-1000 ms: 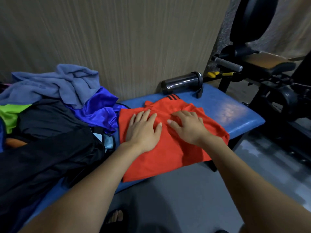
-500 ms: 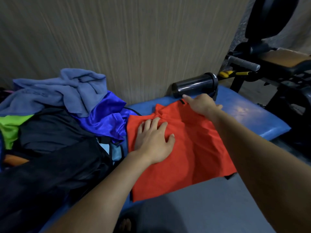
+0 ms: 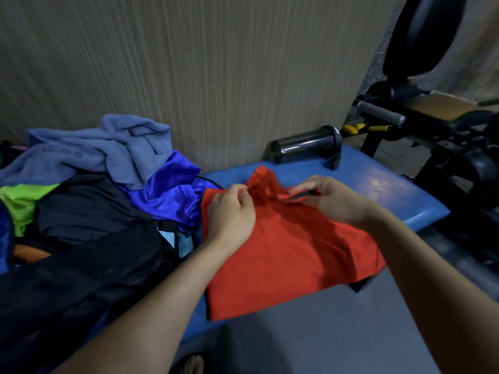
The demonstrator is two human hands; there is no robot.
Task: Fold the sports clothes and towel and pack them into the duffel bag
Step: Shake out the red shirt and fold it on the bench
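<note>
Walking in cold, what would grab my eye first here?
Most likely the bright red garment spread on the blue bench, with the left hand and right hand pinching its far edge. Next, the jumbled heap to the left: a grey-blue towel on top, shiny blue fabric beside it, dark clothing below. A dark bottle lies on its side against the wall.

- One view only, head-worn, wide-angle; edges bow.
- Looks forward and down onto blue bench point(image 3: 378, 184), from close above its near edge.
- Both forearms enter from the bottom of the frame.
- Striped wall point(image 3: 216, 76) just behind bench; grey floor point(image 3: 310, 333) below it.
</note>
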